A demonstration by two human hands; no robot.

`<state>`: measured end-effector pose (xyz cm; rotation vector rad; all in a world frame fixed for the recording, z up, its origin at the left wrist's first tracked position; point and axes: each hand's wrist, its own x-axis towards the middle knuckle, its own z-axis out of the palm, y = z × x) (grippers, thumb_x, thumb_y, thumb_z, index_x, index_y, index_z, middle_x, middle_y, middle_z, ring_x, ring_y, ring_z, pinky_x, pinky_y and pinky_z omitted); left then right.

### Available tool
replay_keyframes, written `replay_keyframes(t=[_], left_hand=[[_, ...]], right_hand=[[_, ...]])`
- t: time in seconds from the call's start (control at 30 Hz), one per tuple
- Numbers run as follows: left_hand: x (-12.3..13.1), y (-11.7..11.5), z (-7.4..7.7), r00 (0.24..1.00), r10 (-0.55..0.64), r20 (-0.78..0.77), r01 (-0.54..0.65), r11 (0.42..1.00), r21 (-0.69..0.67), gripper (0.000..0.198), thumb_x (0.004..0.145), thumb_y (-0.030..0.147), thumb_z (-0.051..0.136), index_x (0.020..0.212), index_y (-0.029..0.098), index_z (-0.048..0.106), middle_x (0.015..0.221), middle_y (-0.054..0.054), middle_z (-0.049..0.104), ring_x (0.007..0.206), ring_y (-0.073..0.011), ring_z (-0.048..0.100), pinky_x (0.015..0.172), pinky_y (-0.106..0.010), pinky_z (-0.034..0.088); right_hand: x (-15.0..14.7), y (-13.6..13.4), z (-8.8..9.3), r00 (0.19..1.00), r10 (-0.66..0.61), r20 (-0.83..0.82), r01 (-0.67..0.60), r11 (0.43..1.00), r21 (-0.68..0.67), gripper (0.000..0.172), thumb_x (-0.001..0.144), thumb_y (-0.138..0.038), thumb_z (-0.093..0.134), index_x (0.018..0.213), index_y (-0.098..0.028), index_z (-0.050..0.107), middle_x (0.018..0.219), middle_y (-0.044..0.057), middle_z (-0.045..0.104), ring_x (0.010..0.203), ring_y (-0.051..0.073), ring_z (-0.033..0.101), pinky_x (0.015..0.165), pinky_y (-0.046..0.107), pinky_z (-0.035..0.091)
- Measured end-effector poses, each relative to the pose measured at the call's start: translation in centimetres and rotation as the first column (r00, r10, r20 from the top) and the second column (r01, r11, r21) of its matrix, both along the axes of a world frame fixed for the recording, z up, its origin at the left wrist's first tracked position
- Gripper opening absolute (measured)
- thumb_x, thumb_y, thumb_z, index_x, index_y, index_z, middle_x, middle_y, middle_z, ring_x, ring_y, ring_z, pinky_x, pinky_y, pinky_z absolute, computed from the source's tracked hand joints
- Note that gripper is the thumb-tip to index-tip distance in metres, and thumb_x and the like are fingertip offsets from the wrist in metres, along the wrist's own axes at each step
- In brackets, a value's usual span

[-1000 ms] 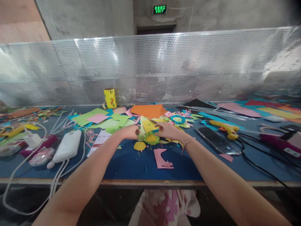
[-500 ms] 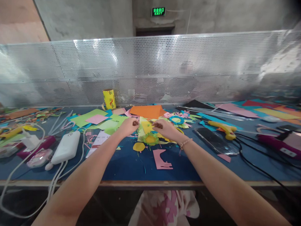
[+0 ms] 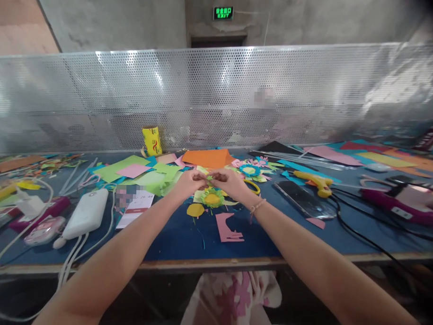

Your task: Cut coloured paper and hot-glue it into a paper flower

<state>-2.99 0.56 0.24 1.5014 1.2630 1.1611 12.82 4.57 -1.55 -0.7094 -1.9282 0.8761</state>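
My left hand [image 3: 192, 181] and my right hand [image 3: 230, 183] meet above the middle of the table, fingers pinched together. Between the fingertips shows a small green paper piece [image 3: 209, 179], mostly hidden by them. Just below lies a paper flower [image 3: 212, 197] with a fringed green rim and a yellow centre. A yellow paper disc [image 3: 195, 210] rests to its left, and a cut pink paper scrap [image 3: 229, 228] nearer the front edge. Beside my right hand is a yellow loop handle [image 3: 253, 186], like that of scissors. A blue fringed paper flower [image 3: 250, 170] sits further back.
Orange paper [image 3: 206, 157] and green sheets [image 3: 126, 169] lie behind. At right are a yellow glue gun [image 3: 318, 183] with a black cord and a phone [image 3: 303, 199]. A white power bank [image 3: 88, 213] with cables stands left. A perforated metal screen [image 3: 190, 100] borders the back.
My hands were apart over yellow paper; they have come together, fingertips nearly touching around the small green piece. The whole view has shifted slightly.
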Motion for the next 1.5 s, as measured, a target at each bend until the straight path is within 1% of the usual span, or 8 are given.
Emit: replay_keyframes(t=[0.23,0.37,0.53,0.97,1.13,1.23,1.37,1.5], left_hand=[[0.3,-0.2,0.0,0.969,-0.016,0.248,0.045,0.992,-0.115,0.011,0.065,0.01,0.065,0.074,0.012,0.059,0.065,-0.005,0.066,0.063,-0.0133,0.064,0.071,-0.031,0.051],[0.2,-0.3,0.1,0.938,0.023,0.345,0.043,0.982,-0.182,0.006,0.068,0.008,0.062,0.072,0.011,0.06,0.062,-0.006,0.066,0.063,-0.0137,0.064,0.072,-0.03,0.051],[0.3,-0.7,0.7,0.902,0.035,0.43,0.066,0.974,-0.218,0.006,0.069,0.006,0.059,0.072,0.011,0.061,0.066,-0.008,0.068,0.065,-0.0137,0.065,0.077,-0.03,0.051],[0.3,-0.7,0.5,0.866,0.008,0.501,0.08,0.985,-0.154,0.004,0.069,0.012,0.065,0.071,0.011,0.062,0.066,-0.006,0.067,0.065,-0.0122,0.064,0.077,-0.028,0.05],[0.4,-0.7,0.5,0.865,0.02,0.501,0.064,0.987,-0.15,0.005,0.068,0.01,0.067,0.07,0.009,0.062,0.066,-0.005,0.066,0.067,-0.0112,0.063,0.078,-0.028,0.049],[0.4,-0.7,0.5,0.876,0.01,0.481,0.05,0.993,-0.111,0.008,0.067,0.013,0.068,0.071,0.009,0.062,0.065,-0.005,0.065,0.065,-0.011,0.063,0.078,-0.029,0.049],[0.6,-0.9,0.6,0.915,0.009,0.403,-0.004,1.0,-0.013,0.012,0.067,0.017,0.068,0.073,0.01,0.061,0.065,-0.003,0.064,0.064,-0.0111,0.062,0.075,-0.03,0.051],[1.0,-1.3,0.7,0.957,0.029,0.287,-0.054,0.995,0.081,0.015,0.066,0.021,0.069,0.074,0.012,0.061,0.068,-0.003,0.065,0.062,-0.0111,0.062,0.072,-0.029,0.051]], right_hand=[[0.0,0.1,-0.1,0.995,0.005,-0.096,-0.014,0.996,-0.093,0.014,0.07,-0.025,0.059,0.079,-0.018,0.066,0.07,0.002,0.066,0.063,0.013,0.062,0.063,0.028,0.051],[0.3,-0.3,0.3,0.997,-0.08,-0.007,0.081,0.989,0.127,0.014,0.073,-0.022,0.056,0.08,-0.019,0.068,0.075,0.004,0.067,0.067,0.014,0.062,0.063,0.027,0.05],[0.8,-0.5,0.8,0.987,-0.142,0.081,0.088,0.88,0.467,0.018,0.077,-0.019,0.053,0.083,-0.021,0.07,0.076,0.003,0.067,0.069,0.013,0.059,0.062,0.025,0.047],[1.0,-0.6,0.8,0.979,-0.179,0.096,0.077,0.763,0.642,0.021,0.077,-0.013,0.052,0.082,-0.024,0.07,0.084,0.002,0.068,0.08,0.013,0.062,0.073,0.027,0.049],[1.0,-0.8,0.9,0.981,-0.173,0.093,0.08,0.784,0.615,0.021,0.078,-0.015,0.051,0.081,-0.024,0.07,0.085,0.002,0.068,0.081,0.013,0.061,0.074,0.029,0.05],[1.0,-0.9,1.1,0.987,-0.139,0.074,0.079,0.844,0.53,0.023,0.077,-0.014,0.049,0.086,-0.022,0.069,0.085,0.004,0.067,0.079,0.013,0.061,0.071,0.029,0.05],[0.7,-1.3,1.3,0.997,-0.075,-0.008,0.075,0.978,0.192,0.02,0.077,-0.024,0.052,0.087,-0.019,0.068,0.079,0.005,0.066,0.071,0.013,0.061,0.063,0.027,0.052],[0.3,-1.5,1.4,0.994,-0.066,-0.087,0.061,0.996,-0.059,0.02,0.073,-0.037,0.06,0.08,-0.019,0.067,0.074,0.004,0.066,0.068,0.013,0.061,0.061,0.026,0.052]])
